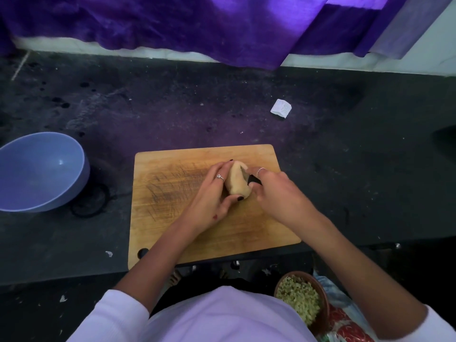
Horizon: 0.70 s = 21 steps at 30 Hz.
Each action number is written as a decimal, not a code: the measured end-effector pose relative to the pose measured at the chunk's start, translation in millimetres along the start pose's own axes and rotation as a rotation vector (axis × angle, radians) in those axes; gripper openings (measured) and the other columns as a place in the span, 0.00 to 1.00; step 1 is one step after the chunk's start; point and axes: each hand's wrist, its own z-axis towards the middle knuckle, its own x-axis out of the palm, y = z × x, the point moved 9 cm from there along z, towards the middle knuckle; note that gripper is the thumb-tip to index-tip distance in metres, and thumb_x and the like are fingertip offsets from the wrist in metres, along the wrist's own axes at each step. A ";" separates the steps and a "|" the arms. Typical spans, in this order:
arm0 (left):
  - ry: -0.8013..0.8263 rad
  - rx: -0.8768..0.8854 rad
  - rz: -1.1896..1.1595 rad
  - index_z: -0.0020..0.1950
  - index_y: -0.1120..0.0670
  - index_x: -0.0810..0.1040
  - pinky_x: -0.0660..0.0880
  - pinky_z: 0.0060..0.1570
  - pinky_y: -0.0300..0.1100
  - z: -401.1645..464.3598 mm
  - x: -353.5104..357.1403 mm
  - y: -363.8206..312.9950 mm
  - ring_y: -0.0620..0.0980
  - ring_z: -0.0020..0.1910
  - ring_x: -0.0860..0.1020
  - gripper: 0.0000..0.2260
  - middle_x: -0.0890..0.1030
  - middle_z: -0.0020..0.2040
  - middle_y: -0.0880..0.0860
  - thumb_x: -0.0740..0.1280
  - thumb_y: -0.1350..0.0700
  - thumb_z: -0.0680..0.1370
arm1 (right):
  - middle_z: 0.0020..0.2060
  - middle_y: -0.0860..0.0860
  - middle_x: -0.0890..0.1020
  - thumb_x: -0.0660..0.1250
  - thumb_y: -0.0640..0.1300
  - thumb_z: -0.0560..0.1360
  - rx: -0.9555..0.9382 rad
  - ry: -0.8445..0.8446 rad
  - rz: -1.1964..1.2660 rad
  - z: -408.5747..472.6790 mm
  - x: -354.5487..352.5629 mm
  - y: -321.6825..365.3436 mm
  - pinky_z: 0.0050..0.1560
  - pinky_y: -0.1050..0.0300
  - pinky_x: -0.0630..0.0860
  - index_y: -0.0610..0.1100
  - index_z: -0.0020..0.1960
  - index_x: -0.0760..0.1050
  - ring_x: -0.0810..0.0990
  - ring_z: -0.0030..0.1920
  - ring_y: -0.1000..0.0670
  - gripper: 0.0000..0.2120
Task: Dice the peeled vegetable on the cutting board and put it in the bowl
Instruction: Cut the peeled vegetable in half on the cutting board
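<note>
Left of board (pixel 172 218): blue bowl (pixel 39 171) empty; brown bowl (pixel 302 301) w/ dice.

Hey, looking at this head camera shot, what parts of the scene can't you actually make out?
- Knife, head view: only a dark bit of handle shows; the right hand and the peeled vegetable hide the blade.
- Blue bowl: its left side is cut off by the frame edge.
- White paper scrap: print too small to read.
- Brown bowl: chopped contents partly hidden by the shirt.
</note>
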 end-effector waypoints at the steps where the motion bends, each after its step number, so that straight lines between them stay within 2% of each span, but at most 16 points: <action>1: 0.008 -0.002 0.007 0.76 0.55 0.57 0.54 0.67 0.28 1.6 0.8 -0.9 0.37 0.66 0.58 0.34 0.60 0.72 0.48 0.70 0.55 0.75 | 0.42 0.52 0.69 0.57 0.44 0.81 0.049 0.060 0.043 0.1 0.8 -5.8 0.35 0.57 0.72 0.52 0.73 0.61 0.73 0.36 0.53 0.21; 3: 0.013 -0.006 0.029 0.76 0.55 0.56 0.54 0.66 0.29 2.8 2.2 -2.1 0.38 0.65 0.59 0.35 0.60 0.71 0.48 0.71 0.55 0.74 | 0.45 0.49 0.73 0.56 0.43 0.81 0.156 0.190 0.104 -1.0 7.8 -16.3 0.33 0.58 0.74 0.50 0.73 0.57 0.76 0.35 0.52 0.21; 4: 0.010 -0.002 0.037 0.76 0.56 0.56 0.55 0.67 0.30 2.8 2.7 -3.0 0.39 0.66 0.60 0.36 0.60 0.71 0.48 0.71 0.55 0.74 | 0.46 0.48 0.74 0.55 0.44 0.82 0.189 0.208 0.110 -0.3 9.8 -20.4 0.32 0.58 0.74 0.48 0.70 0.59 0.76 0.35 0.52 0.18; 5: 0.004 0.001 0.039 0.76 0.56 0.56 0.56 0.67 0.31 2.7 3.2 -3.9 0.40 0.66 0.61 0.36 0.60 0.71 0.49 0.71 0.56 0.74 | 0.45 0.47 0.74 0.53 0.46 0.82 0.212 0.191 0.105 0.5 9.6 -23.0 0.33 0.57 0.72 0.45 0.65 0.64 0.75 0.37 0.52 0.13; 6: 0.000 -0.001 0.039 0.76 0.57 0.56 0.57 0.68 0.32 2.2 3.8 -5.2 0.40 0.66 0.61 0.36 0.59 0.71 0.49 0.71 0.56 0.74 | 0.43 0.48 0.74 0.51 0.49 0.83 0.226 0.149 0.090 0.5 8.0 -25.0 0.33 0.57 0.70 0.43 0.56 0.67 0.74 0.37 0.51 0.12; 7: -0.002 0.001 0.044 0.76 0.57 0.56 0.57 0.68 0.30 1.5 4.7 -6.7 0.39 0.65 0.60 0.35 0.59 0.71 0.50 0.71 0.57 0.74 | 0.40 0.49 0.72 0.49 0.52 0.83 0.231 0.099 0.066 0.6 7.1 -26.2 0.34 0.56 0.69 0.43 0.49 0.68 0.73 0.38 0.51 0.15; 8: -0.005 0.012 0.052 0.76 0.58 0.56 0.56 0.66 0.26 0.9 5.5 -8.8 0.37 0.62 0.59 0.35 0.59 0.70 0.50 0.70 0.58 0.74 | 0.39 0.50 0.72 0.48 0.53 0.83 0.225 0.056 0.040 0.1 7.2 -26.3 0.36 0.55 0.69 0.44 0.46 0.68 0.73 0.38 0.51 0.17; 10: -0.015 0.036 0.064 0.75 0.59 0.57 0.55 0.58 0.17 -0.4 6.3 -11.7 0.35 0.59 0.60 0.33 0.60 0.69 0.51 0.70 0.61 0.74 | 0.39 0.50 0.71 0.47 0.53 0.83 0.196 0.007 -0.007 -0.1 7.4 -24.1 0.37 0.53 0.69 0.45 0.45 0.67 0.74 0.39 0.50 0.16; 12: -0.023 0.042 0.068 0.75 0.59 0.57 0.55 0.56 0.16 -1.3 6.6 -12.0 0.38 0.59 0.63 0.32 0.61 0.69 0.50 0.69 0.62 0.74 | 0.38 0.50 0.70 0.48 0.52 0.83 0.179 0.036 -0.047 2.2 3.6 -21.5 0.35 0.55 0.69 0.44 0.42 0.66 0.73 0.37 0.51 0.17; 14: -0.018 0.051 0.082 0.75 0.59 0.57 0.55 0.62 0.20 -1.9 7.8 -12.1 0.42 0.65 0.63 0.33 0.61 0.71 0.50 0.69 0.63 0.74 | 0.38 0.49 0.71 0.50 0.49 0.83 0.175 0.103 -0.071 4.1 -2.8 -20.0 0.31 0.57 0.67 0.46 0.37 0.65 0.72 0.34 0.52 0.17; 17: -0.005 0.074 0.130 0.76 0.59 0.55 0.56 0.71 0.34 -1.5 8.8 -13.4 0.47 0.71 0.60 0.34 0.60 0.74 0.53 0.69 0.62 0.75 | 0.33 0.48 0.71 0.51 0.44 0.82 0.158 0.202 -0.100 7.2 -8.3 -16.6 0.27 0.59 0.67 0.49 0.36 0.64 0.69 0.29 0.51 0.16; 21: 0.014 0.099 0.150 0.75 0.61 0.58 0.57 0.72 0.40 0.4 7.8 -13.9 0.50 0.72 0.60 0.33 0.61 0.74 0.55 0.69 0.62 0.74 | 0.27 0.46 0.71 0.51 0.45 0.83 0.174 0.315 -0.093 12.8 -8.6 -16.9 0.23 0.64 0.64 0.47 0.37 0.64 0.66 0.22 0.52 0.16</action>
